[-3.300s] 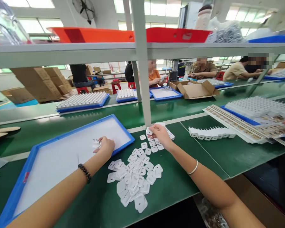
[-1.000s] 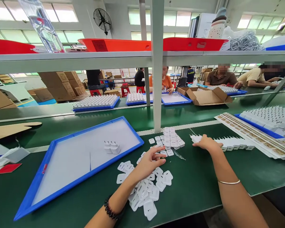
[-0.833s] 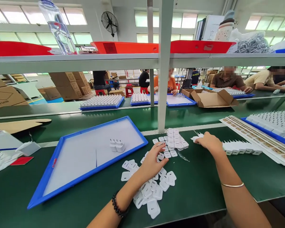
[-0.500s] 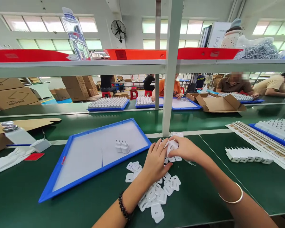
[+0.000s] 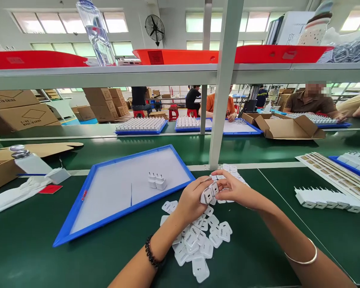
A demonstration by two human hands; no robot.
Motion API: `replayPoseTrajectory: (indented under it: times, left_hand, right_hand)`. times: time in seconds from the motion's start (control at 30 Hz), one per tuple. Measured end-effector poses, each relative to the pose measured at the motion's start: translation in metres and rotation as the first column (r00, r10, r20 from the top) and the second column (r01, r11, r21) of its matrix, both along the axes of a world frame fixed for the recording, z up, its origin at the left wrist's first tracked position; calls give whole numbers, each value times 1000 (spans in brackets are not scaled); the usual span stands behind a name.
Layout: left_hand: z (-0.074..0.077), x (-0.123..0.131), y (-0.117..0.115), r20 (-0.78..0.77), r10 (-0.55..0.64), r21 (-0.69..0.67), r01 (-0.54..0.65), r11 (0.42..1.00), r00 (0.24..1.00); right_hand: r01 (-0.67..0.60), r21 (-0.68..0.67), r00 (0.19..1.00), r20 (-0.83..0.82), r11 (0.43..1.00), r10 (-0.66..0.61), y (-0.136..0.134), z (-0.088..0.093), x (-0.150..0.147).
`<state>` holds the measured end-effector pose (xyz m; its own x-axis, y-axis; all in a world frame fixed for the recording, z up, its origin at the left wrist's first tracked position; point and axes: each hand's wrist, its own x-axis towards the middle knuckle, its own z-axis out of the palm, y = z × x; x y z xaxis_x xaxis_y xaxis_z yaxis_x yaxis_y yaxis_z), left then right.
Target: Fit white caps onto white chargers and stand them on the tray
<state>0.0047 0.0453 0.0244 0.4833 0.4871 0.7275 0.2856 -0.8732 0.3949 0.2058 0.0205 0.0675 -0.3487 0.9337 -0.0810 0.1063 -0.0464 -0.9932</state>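
Observation:
My left hand (image 5: 192, 199) is wrapped round white chargers (image 5: 209, 193), their port faces turned up. Curled at the right side of these chargers is my right hand (image 5: 232, 188), its fingertips touching or very near them; whether it pinches one is unclear. Beneath and in front of my hands lies a pile of loose white cover plates (image 5: 195, 240). More white plates (image 5: 231, 170) lie behind my right hand, partly hidden by it. Two white chargers with prongs up (image 5: 157, 182) stand on the blue-framed tray (image 5: 108, 208) to the left.
A row of white chargers (image 5: 327, 200) sits at the right, beside stacked cardboard strips (image 5: 339, 174). A metal post (image 5: 218, 120) rises behind my hands. A white bottle (image 5: 33, 166) and cloth (image 5: 15, 196) lie at left. People sit across the bench.
The chargers in my left hand have turned so their port faces show. My right hand's fingers have shifted to their right side. The view has moved slightly, shifting the scene rightward.

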Motion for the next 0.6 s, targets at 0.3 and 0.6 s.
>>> replayPoseTrajectory:
  times: [0.3,0.6]
  left_hand:
    - [34,1,-18,71,-196,-375,208,903,978]
    - [30,3,-18,146,-110,-418,162,894,983]
  right_hand:
    - [126,229,989,-104,965,-104,5,5,-4]
    - [306,259,941,-227,916,-251,6,-4,-14]
